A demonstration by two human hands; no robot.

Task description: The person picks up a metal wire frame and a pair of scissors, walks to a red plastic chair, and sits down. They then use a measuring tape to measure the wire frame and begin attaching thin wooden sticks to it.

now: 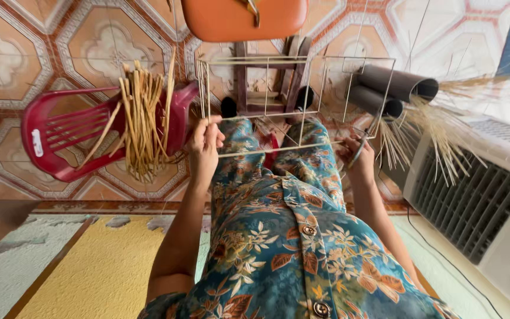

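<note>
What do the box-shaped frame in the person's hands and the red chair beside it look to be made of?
The frame looks like thin metal wire with a pale coating: slim straight rods joined in a grid. The left hand and right hand grip its lower bar. The red chair looks like moulded plastic, glossy, with slotted openings.

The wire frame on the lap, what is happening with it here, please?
A seated person holds a rectangular wire frame over the knees. The left hand grips the frame's near left corner; the right hand is at its near right side and seems to hold a thin strand. A bundle of tan fibre strips lies on a tipped red plastic chair. Thin pale straws stick out near two dark tubes.
</note>
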